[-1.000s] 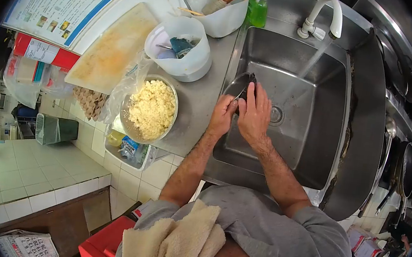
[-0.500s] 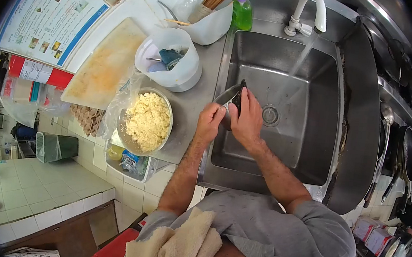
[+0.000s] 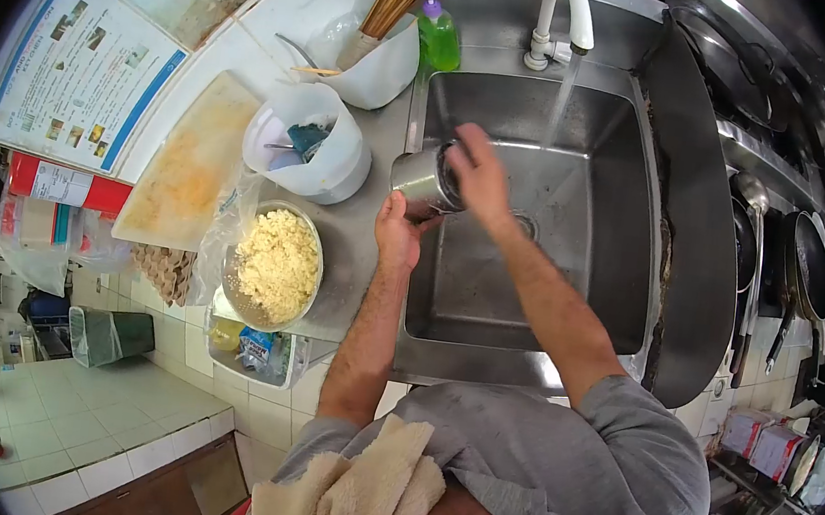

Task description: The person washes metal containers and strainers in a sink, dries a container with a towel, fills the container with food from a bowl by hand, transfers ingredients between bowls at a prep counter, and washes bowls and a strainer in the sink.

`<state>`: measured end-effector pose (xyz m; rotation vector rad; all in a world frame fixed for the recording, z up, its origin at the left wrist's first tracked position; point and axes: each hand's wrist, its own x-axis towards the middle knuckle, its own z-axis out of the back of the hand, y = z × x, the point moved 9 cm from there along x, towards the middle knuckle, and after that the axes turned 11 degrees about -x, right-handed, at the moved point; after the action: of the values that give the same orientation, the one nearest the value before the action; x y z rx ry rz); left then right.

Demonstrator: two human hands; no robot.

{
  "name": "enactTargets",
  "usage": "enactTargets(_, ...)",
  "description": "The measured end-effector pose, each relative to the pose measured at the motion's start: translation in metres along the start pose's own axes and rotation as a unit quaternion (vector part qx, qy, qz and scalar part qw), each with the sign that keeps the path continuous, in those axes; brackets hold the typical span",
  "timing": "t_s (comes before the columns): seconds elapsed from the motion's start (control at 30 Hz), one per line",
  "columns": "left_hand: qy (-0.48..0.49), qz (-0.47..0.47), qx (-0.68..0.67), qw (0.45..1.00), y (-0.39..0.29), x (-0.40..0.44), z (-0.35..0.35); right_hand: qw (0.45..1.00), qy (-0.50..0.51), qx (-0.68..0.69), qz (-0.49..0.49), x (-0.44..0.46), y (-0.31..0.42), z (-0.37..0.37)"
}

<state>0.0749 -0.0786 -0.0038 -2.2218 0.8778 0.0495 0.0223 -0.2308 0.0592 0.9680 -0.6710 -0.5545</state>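
Note:
A metal canister [image 3: 421,180] lies tilted on its side above the left edge of the sink, its mouth toward the right. My left hand [image 3: 399,233] is closed on it from below, thumb along the near side. At the mouth is my right hand [image 3: 482,181], its fingers smeared by motion; a dark patch shows by the rim, and I cannot make out whether it is something held. Water runs from the white faucet [image 3: 565,17] into the steel sink [image 3: 555,293], away from both hands.
Left of the sink stand a bowl of crumbly yellow food [image 3: 277,268], a white tub [image 3: 316,172] with a scrubber inside, and a cutting board [image 3: 186,168]. Behind are a green soap bottle [image 3: 440,41] and a container with a stick brush [image 3: 395,9]. Pans [image 3: 811,264] hang at right.
The canister has turned, so more of its shiny side shows. My right hand has lifted away from its earlier grip to the mouth. The whole view has shifted slightly.

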Motion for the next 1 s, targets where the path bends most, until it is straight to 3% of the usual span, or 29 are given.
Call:
enactTargets(0.03,0.000,-0.015,-0.022,1.000,0.003,0.006,0.008,0.995,0.028,-0.063,0.073,-0.017,0.023,-0.019)
enactTargets(0.1,0.002,-0.032,-0.042,0.999,0.000,0.014,0.017,0.970,-0.022,-0.153,0.186,-0.063,0.059,-0.028)
enactTargets(0.17,0.030,-0.019,-0.075,0.997,-0.003,0.015,0.019,0.976,-0.002,-0.120,0.179,-0.062,0.058,-0.032)
enactTargets(0.23,-0.004,-0.010,-0.096,0.995,-0.006,0.006,0.024,0.972,-0.001,-0.150,0.181,-0.038,0.045,-0.038)
enactTargets(0.37,0.015,0.027,-0.047,0.998,-0.001,0.010,0.012,0.983,0.017,-0.162,0.088,0.017,0.029,-0.042)
enactTargets(0.43,-0.002,0.005,-0.098,0.995,0.001,0.020,0.032,0.978,0.018,-0.178,0.103,-0.029,0.048,-0.034)
enactTargets(0.47,-0.007,0.028,-0.210,0.977,0.005,0.026,0.043,0.973,0.032,-0.171,0.153,-0.058,0.059,-0.032)
enactTargets(0.57,0.018,0.032,-0.089,0.995,-0.009,0.014,0.024,0.964,0.043,-0.149,0.216,-0.065,0.047,-0.024)
enactTargets(0.6,0.012,0.030,-0.062,0.998,-0.009,0.017,0.027,0.976,0.041,-0.157,0.147,-0.044,0.031,-0.022)
enactTargets(0.63,0.013,0.032,-0.062,0.997,-0.007,0.016,0.026,0.983,0.037,-0.166,0.075,-0.025,0.013,-0.017)
enactTargets(0.7,0.014,0.047,-0.078,0.996,-0.003,0.016,0.021,0.982,0.045,-0.167,0.080,-0.011,0.031,-0.030)
enactTargets(0.77,-0.011,0.043,-0.109,0.993,0.000,0.023,0.039,0.946,0.123,-0.231,0.190,-0.031,0.070,-0.051)
enactTargets(0.8,-0.037,0.039,-0.141,0.989,-0.001,0.024,0.051,0.955,0.107,-0.186,0.206,-0.053,0.070,-0.048)
enactTargets(0.9,-0.012,0.041,-0.062,0.997,-0.012,0.012,0.037,0.944,0.135,-0.236,0.188,-0.067,0.043,-0.028)
enactTargets(1.0,0.011,0.059,-0.052,0.997,-0.007,0.015,0.034,0.951,0.109,-0.255,0.137,-0.018,0.037,-0.034)
